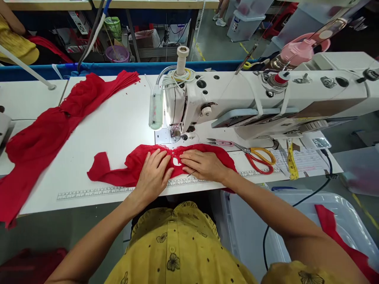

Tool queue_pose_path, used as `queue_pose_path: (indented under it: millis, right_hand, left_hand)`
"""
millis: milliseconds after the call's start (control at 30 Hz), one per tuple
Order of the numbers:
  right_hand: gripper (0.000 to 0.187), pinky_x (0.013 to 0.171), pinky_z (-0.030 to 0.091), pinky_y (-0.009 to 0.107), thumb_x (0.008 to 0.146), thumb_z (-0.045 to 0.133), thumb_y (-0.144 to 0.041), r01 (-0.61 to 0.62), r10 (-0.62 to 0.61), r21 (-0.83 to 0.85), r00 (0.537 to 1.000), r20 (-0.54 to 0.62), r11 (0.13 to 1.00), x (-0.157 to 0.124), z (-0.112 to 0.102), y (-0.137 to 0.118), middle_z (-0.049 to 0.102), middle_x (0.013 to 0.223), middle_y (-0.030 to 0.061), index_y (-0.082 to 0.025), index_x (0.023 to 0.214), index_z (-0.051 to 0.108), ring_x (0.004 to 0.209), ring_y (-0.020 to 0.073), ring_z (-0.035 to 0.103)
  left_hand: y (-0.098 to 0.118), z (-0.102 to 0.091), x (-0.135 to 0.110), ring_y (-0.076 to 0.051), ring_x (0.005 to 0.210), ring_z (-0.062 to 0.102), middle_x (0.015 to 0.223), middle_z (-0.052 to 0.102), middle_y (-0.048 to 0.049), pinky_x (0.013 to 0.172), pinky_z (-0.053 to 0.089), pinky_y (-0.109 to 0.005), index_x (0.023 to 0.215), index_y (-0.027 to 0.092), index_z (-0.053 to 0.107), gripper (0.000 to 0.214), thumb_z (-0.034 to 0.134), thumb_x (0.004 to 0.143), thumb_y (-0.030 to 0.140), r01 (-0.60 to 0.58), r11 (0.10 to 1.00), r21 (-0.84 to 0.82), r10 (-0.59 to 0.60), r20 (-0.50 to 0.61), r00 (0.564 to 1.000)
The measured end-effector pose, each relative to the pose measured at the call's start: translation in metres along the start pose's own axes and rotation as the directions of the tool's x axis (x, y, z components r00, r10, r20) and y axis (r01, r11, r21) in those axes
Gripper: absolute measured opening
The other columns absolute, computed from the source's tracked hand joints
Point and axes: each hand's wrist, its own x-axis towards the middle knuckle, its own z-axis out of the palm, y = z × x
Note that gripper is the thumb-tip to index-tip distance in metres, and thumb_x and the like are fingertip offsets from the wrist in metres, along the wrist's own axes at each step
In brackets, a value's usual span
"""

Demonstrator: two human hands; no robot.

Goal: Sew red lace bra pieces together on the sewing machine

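A piece of red lace fabric [118,167] lies on the white table in front of the sewing machine [237,98]. My left hand [154,173] rests flat on the fabric with its fingers stretched out. Just to its right, my right hand [203,165] also presses flat on the same piece, fingers pointing left. The two hands nearly meet just in front of the needle area [175,134]. Neither hand grips anything.
A pile of red fabric [44,134] stretches along the table's left side. Red-and-yellow scissors [257,157], pink thread snips [219,142] and a yellow tape measure [291,161] lie to the right. A clear plastic bin [340,225] holding red cloth stands at lower right.
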Motion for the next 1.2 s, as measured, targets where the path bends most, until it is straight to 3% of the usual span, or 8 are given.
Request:
queue_pose_path:
  millis: [133,300,467,633,733,900,1033,1200]
  right_hand:
    - [0.022,0.083,0.06,0.032,0.101,0.054,-0.027,-0.121,0.125,0.093,0.992,-0.033,0.988,0.009,-0.004,-0.002,0.075,0.115,0.0072,-0.02,0.112,0.072,0.109,0.0197,0.067]
    - [0.023,0.076,0.058,0.029,0.102,0.052,-0.024,-0.233,0.237,0.092,0.971,-0.032,0.968,0.012,0.005,-0.014,0.073,0.118,0.0066,-0.023,0.111,0.073,0.109,0.0193,0.066]
    - [0.022,0.085,0.057,0.032,0.1,0.053,-0.019,-0.318,0.325,0.069,0.938,-0.118,0.945,0.007,0.0,-0.013,0.074,0.113,0.0073,-0.02,0.111,0.072,0.103,0.0191,0.066]
    - [0.024,0.083,0.056,0.032,0.101,0.052,-0.02,-0.349,0.359,0.134,0.931,-0.064,0.928,0.007,0.001,-0.018,0.073,0.111,0.0066,-0.023,0.113,0.072,0.101,0.0186,0.065]
    - [0.025,0.078,0.056,0.031,0.1,0.052,-0.019,-0.325,0.329,0.121,0.944,-0.012,0.938,0.007,0.005,-0.02,0.072,0.114,0.0064,-0.023,0.117,0.071,0.104,0.0195,0.062]
    - [0.028,0.059,0.05,0.028,0.102,0.053,-0.029,-0.212,0.222,-0.114,0.971,0.087,0.971,0.007,0.004,-0.022,0.071,0.121,0.0068,-0.022,0.123,0.068,0.11,0.0223,0.057]
    - [0.03,0.062,0.05,0.029,0.103,0.052,-0.035,-0.161,0.173,-0.16,0.983,0.061,0.974,0.008,0.004,-0.019,0.071,0.122,0.0066,-0.02,0.125,0.067,0.111,0.0222,0.057]
    - [0.032,0.064,0.051,0.028,0.104,0.048,-0.032,-0.183,0.19,-0.123,0.981,0.048,0.975,0.01,0.006,-0.016,0.071,0.121,0.0073,-0.019,0.127,0.066,0.112,0.0208,0.059]
  left_hand:
    - [0.001,-0.002,0.001,-0.029,0.137,0.052,0.136,0.062,-0.0136,0.12,0.039,-0.057,0.134,0.019,0.054,0.033,0.048,0.102,0.028,0.004,0.996,-0.085,-0.011,-0.083,0.996]
    - [-0.008,-0.003,0.004,-0.024,0.13,0.056,0.13,0.064,-0.0102,0.118,0.041,-0.053,0.125,0.022,0.06,0.027,0.046,0.102,0.022,-0.122,0.981,-0.152,0.117,-0.039,0.992]
    - [-0.008,-0.006,0.005,-0.026,0.122,0.057,0.123,0.066,-0.0111,0.114,0.041,-0.056,0.122,0.024,0.066,0.026,0.052,0.1,0.025,-0.138,0.99,-0.023,0.137,-0.02,0.99]
    - [0.001,-0.002,0.004,-0.029,0.119,0.058,0.126,0.063,-0.0127,0.112,0.035,-0.068,0.126,0.031,0.065,0.03,0.053,0.1,0.027,-0.159,0.969,0.191,0.147,0.073,0.986]
    - [0.001,-0.001,0.002,-0.03,0.123,0.057,0.131,0.061,-0.0133,0.112,0.033,-0.07,0.132,0.033,0.062,0.036,0.054,0.098,0.025,-0.162,0.961,0.225,0.143,0.097,0.985]
    - [-0.01,-0.008,0.0,-0.032,0.129,0.054,0.134,0.06,-0.0147,0.114,0.032,-0.069,0.134,0.028,0.061,0.035,0.047,0.102,0.029,-0.127,0.988,0.089,0.118,0.105,0.987]
    - [-0.014,-0.015,-0.005,-0.035,0.138,0.045,0.14,0.054,-0.0175,0.117,0.033,-0.065,0.137,0.021,0.058,0.039,0.051,0.101,0.034,-0.078,0.995,0.067,0.074,0.06,0.995]
    - [0.001,-0.017,-0.017,-0.031,0.132,0.052,0.134,0.059,-0.0126,0.119,0.033,-0.058,0.126,0.026,0.063,0.033,0.058,0.093,0.028,-0.125,0.982,0.139,0.128,-0.013,0.992]
